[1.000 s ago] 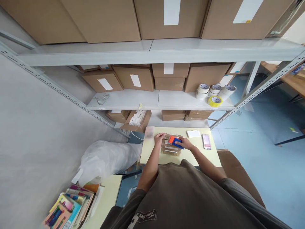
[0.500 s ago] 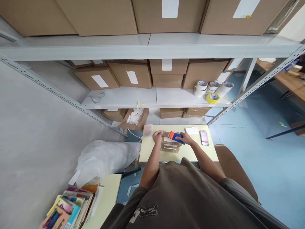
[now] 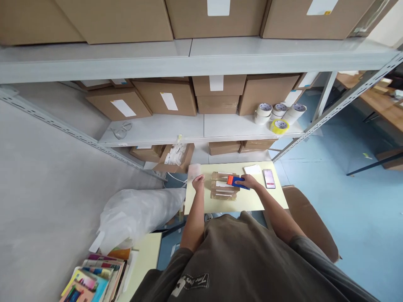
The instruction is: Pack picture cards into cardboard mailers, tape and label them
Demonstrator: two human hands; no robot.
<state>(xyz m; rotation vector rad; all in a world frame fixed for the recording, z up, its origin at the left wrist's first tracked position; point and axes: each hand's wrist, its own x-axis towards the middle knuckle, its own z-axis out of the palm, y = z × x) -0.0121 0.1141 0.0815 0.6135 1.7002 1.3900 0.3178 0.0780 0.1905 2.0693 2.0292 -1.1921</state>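
Observation:
On the pale yellow table (image 3: 252, 203), several small brown packages (image 3: 224, 195) with white labels lie in a row. My right hand (image 3: 249, 181) grips a blue and orange tape dispenser (image 3: 236, 182) over the right part of these packages. To their left, my left hand (image 3: 198, 183) is raised with its fingers pressed together, apart from the packages; whatever they may pinch is too small to make out. A pinkish translucent sheet (image 3: 194, 170) lies just beyond the left hand. At the table's right are a white paper (image 3: 252, 169) and a phone (image 3: 269, 178).
A metal shelf (image 3: 189, 66) with cardboard boxes (image 3: 171, 98) stands ahead. Tape rolls (image 3: 263, 110) sit on its right. A white plastic bag (image 3: 135, 212) and stacked books (image 3: 91, 281) are at left. Brown cardboard (image 3: 307, 222) stands right of the table.
My left hand has moved left, away from the packages. The dispenser in my right hand has shifted slightly right, and more of the packages shows. The camera view has shifted a little.

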